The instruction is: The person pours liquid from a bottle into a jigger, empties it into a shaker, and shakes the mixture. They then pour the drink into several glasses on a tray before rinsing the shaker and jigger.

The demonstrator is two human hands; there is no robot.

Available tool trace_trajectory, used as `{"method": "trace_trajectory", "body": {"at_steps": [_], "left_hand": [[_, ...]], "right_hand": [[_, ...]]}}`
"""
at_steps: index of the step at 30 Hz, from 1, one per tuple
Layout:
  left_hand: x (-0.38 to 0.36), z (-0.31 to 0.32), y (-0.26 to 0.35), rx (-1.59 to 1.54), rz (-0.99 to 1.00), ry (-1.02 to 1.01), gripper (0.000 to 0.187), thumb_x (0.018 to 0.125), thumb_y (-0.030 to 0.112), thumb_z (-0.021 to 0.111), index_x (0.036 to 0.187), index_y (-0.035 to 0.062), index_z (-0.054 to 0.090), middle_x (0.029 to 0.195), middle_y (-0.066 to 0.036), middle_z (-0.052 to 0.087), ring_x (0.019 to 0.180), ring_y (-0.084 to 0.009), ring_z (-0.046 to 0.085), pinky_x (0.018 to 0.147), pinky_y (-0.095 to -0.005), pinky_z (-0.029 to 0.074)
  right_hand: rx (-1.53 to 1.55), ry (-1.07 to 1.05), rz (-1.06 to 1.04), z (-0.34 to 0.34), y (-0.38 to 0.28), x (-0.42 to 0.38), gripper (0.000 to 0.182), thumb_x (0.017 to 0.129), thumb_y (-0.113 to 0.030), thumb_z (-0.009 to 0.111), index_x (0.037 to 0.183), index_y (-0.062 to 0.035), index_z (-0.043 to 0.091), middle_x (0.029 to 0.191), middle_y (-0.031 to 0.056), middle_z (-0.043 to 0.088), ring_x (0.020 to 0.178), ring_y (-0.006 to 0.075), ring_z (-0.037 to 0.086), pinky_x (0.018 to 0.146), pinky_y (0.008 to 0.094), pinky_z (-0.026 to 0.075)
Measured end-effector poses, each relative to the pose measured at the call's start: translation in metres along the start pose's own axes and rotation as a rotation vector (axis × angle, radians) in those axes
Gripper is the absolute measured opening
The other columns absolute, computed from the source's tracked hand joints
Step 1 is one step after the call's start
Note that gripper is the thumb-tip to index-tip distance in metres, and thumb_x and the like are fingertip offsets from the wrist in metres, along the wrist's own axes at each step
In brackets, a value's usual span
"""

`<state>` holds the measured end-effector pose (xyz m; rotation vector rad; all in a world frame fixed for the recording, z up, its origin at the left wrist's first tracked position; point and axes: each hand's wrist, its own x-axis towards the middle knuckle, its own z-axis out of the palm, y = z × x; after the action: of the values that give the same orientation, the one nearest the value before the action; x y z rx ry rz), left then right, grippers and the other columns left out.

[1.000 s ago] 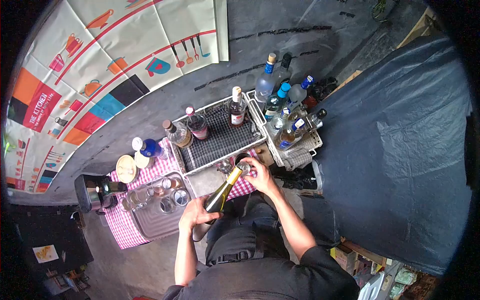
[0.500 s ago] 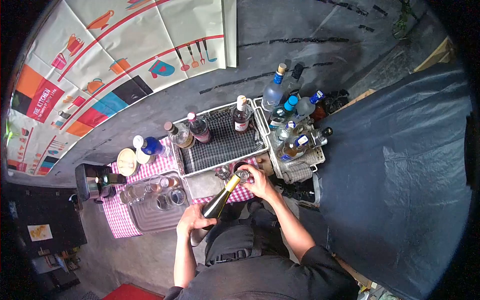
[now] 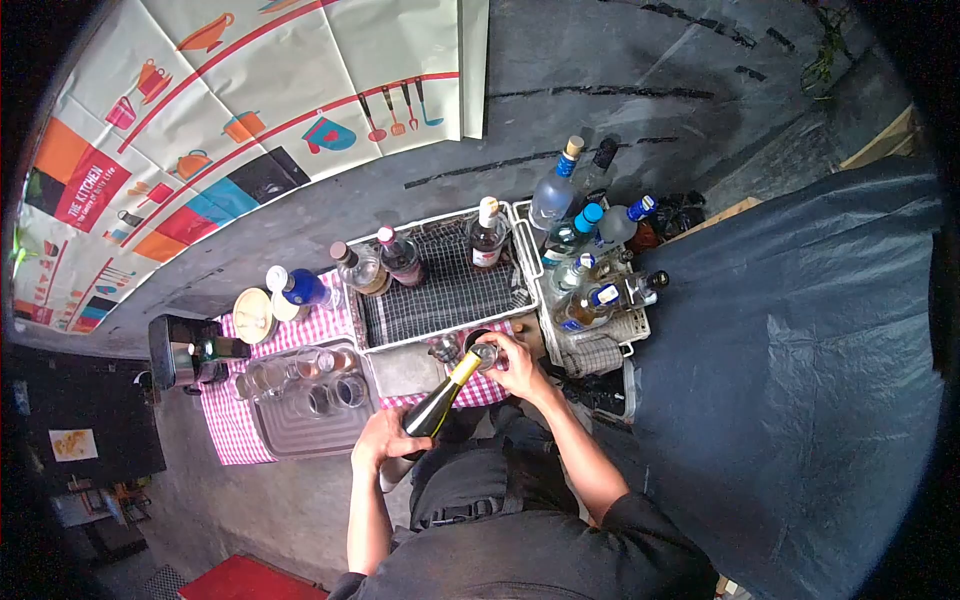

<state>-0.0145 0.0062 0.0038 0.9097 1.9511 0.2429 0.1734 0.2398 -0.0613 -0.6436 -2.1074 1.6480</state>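
Since the earlier frame your view has drifted a little, so the whole scene sits slightly lower and to the right, but your hands and the bottle have kept their pose. Your left hand (image 3: 385,440) is wrapped around the body of the dark green wine bottle (image 3: 435,405), its grip closed firmly on the glass. The bottle is tilted, gold-foiled neck pointing up and right toward your right hand (image 3: 515,365). That hand's grip is closed around a small glass (image 3: 487,354), and the bottle's mouth sits right at the glass's rim; whether liquid is flowing is too small to tell.

Both hands hover over the near edge of the surface, which is covered with a red-checked cloth (image 3: 232,430). Just left of the bottle lies a metal tray (image 3: 300,435) carrying several empty glasses (image 3: 325,385). Behind your hands stands a white wire basket (image 3: 445,290) with three bottles along its far side, and to its right a second basket (image 3: 610,320) packed with blue-capped bottles. A dark tarp (image 3: 800,330) fills the right side.
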Motion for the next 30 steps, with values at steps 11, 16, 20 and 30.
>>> {"method": "trace_trajectory", "body": {"at_steps": [11, 16, 20, 30], "left_hand": [[-0.004, -0.004, 0.006, 0.021, -0.011, -0.013, 0.078, 0.057, 0.05, 0.085, 0.117, 0.0015, 0.071, 0.103, -0.027, 0.073, 0.102, -0.0397, 0.071, 0.091, -0.0465, 0.054], [-0.006, -0.005, 0.009, 0.017, -0.028, -0.017, 0.08, 0.056, 0.052, 0.085, 0.117, 0.003, 0.072, 0.104, -0.026, 0.073, 0.102, -0.0385, 0.072, 0.092, -0.0455, 0.055], [-0.005, -0.005, 0.008, 0.025, -0.016, -0.018, 0.08, 0.056, 0.051, 0.086, 0.119, 0.003, 0.071, 0.106, -0.026, 0.073, 0.104, -0.0384, 0.071, 0.093, -0.0454, 0.054], [-0.003, -0.004, 0.007, 0.034, -0.039, -0.035, 0.082, 0.059, 0.05, 0.086, 0.124, 0.0036, 0.069, 0.11, -0.026, 0.072, 0.108, -0.0382, 0.069, 0.096, -0.0459, 0.053]], "right_hand": [[-0.072, -0.01, 0.022, 0.002, 0.012, -0.004, 0.054, 0.074, 0.009, 0.076, 0.124, -0.0026, 0.06, 0.121, 0.0095, 0.068, 0.111, 0.0214, 0.068, 0.092, 0.0363, 0.06], [-0.027, -0.003, 0.036, 0.002, 0.007, -0.005, 0.056, 0.071, 0.01, 0.072, 0.124, -0.0034, 0.059, 0.121, 0.0122, 0.068, 0.113, 0.027, 0.067, 0.096, 0.0379, 0.056], [-0.002, 0.002, 0.063, 0.002, 0.005, -0.006, 0.058, 0.07, 0.009, 0.069, 0.125, -0.0041, 0.059, 0.119, 0.0144, 0.068, 0.115, 0.0313, 0.067, 0.099, 0.039, 0.052], [-0.017, -0.012, 0.064, 0.002, 0.006, -0.007, 0.057, 0.073, 0.011, 0.075, 0.126, -0.0035, 0.058, 0.123, 0.0092, 0.067, 0.109, 0.0201, 0.068, 0.092, 0.0351, 0.058]]}}
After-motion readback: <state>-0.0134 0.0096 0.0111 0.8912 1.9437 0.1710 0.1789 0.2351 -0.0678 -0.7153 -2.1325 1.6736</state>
